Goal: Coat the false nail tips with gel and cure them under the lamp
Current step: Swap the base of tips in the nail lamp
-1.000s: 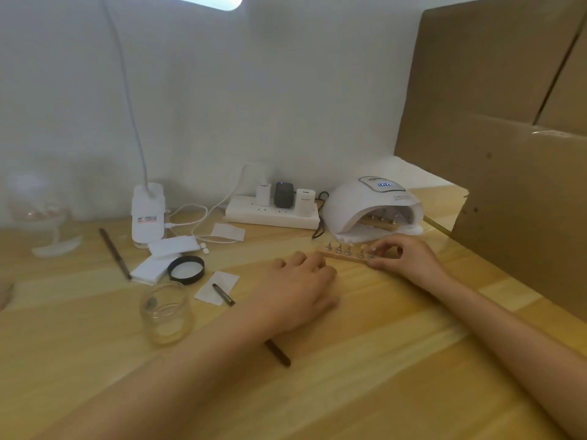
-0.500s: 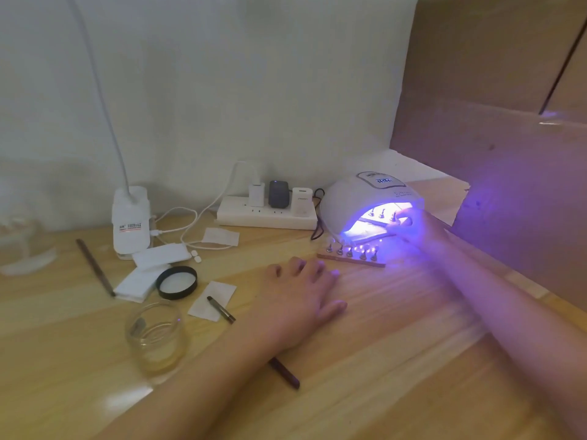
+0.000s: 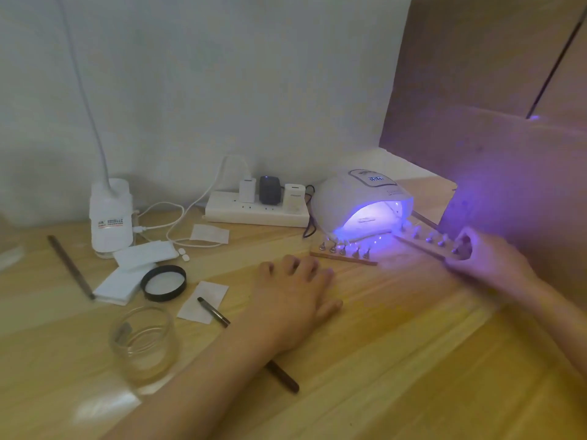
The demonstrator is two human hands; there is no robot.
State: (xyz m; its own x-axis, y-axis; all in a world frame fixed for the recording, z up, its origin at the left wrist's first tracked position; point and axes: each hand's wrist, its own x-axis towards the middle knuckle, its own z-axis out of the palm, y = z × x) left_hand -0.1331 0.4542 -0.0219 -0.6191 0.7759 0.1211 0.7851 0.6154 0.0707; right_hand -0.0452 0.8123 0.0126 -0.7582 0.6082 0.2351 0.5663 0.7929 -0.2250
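1. While the white domed curing lamp (image 3: 359, 201) glows violet near the back right corner of the pale wooden worktop (image 3: 397, 360), the right hand (image 3: 486, 265) pinches one end of a thin wooden strip carrying small nail tips on pins (image 3: 427, 244), held just outside the lamp's mouth, towards the right edge.
2. A second wooden strip of pinned nail tips (image 3: 344, 254) lies flat on the worktop directly in front of the lamp, touching nothing but the wood.
3. Resting palm down, the left hand (image 3: 292, 293) lies spread and empty, just before that second strip.
4. Judging by the lit lamp and the strip outside it, curing seems partly under way; whether either strip is coated or cured cannot be told, so at least one pass under the lamp probably remains.
5. Under the left forearm lies a dark slim brush (image 3: 282, 376); a clear glass jar (image 3: 143, 342) stands nearer the left front, a black round lid (image 3: 163, 282) beyond it.
6. Along the back edge sits a white power strip (image 3: 257, 212) with plugs, beside a white clip lamp base (image 3: 111, 217).
7. Nothing blocks the lamp's mouth; the lying strip is the nearest obstacle.
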